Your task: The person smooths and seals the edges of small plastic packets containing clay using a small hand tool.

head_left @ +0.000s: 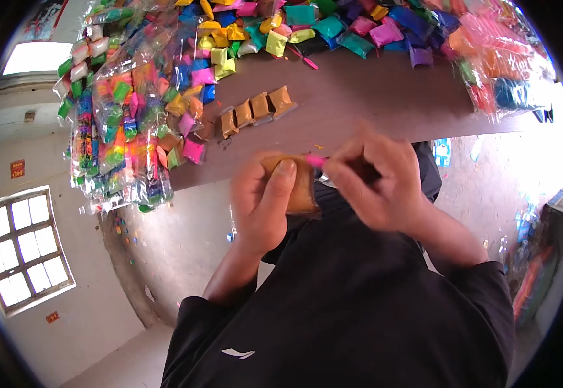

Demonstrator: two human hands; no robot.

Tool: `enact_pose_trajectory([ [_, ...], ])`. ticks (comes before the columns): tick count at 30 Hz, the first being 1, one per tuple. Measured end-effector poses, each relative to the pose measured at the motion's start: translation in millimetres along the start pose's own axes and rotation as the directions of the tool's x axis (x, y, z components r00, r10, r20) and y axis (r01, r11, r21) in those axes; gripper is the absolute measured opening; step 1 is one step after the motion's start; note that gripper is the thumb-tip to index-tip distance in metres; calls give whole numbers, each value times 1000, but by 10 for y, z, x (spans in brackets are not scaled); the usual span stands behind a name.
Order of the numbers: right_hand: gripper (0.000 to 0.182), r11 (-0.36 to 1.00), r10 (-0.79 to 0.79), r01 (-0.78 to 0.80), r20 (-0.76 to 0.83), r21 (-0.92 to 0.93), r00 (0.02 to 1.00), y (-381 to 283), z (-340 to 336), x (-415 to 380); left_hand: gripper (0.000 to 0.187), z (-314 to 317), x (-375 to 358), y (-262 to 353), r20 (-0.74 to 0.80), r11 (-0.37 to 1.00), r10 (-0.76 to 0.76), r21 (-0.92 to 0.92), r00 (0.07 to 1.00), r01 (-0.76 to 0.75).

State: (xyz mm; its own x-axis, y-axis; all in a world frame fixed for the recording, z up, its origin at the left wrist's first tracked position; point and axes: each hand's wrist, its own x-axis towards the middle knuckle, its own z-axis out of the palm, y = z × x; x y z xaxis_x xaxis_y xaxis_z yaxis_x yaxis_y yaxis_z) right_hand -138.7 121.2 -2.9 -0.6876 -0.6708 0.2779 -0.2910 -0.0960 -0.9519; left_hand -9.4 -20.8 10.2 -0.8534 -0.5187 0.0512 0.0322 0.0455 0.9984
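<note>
By the table's near edge (197, 183), left hand (259, 204) gripped a tan packet (303, 194), right hand (385, 178) a pink piece (315, 160); floor (472, 200) spread below.

Before me, table (391, 97): row of four packets (260, 107) left of centre, packet heap (355, 43) behind it, bagged bundles (123, 116) at left end, more bags (498, 39) at right.
</note>
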Motion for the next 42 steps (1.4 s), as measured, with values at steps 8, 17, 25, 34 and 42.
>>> enact_pose_trajectory([
  [8, 10, 998, -63, 63, 18, -18, 998, 35, 18, 4, 23, -85, 15, -158, -23, 997, -19, 72, 1000, 20],
  [17, 15, 995, -63, 65, 33, -73, 997, 159, 114, -9, 22, -51, 120, -363, -157, 966, -172, -220, 972, 136],
  [25, 18, 817, 326, -317, 68, 481, 943, 320, 234, 30, 22, 61, 112, -337, -103, 937, -199, -311, 974, 159],
  [34, 20, 867, 370, -418, 213, 272, 904, 433, 96, 105, 30, -139, 44, -434, -91, 959, -207, -218, 974, 183],
  [42, 14, 901, 272, -316, 178, 297, 946, 471, 68, 48, 27, -116, 185, -457, -183, 951, 251, 230, 951, -207],
])
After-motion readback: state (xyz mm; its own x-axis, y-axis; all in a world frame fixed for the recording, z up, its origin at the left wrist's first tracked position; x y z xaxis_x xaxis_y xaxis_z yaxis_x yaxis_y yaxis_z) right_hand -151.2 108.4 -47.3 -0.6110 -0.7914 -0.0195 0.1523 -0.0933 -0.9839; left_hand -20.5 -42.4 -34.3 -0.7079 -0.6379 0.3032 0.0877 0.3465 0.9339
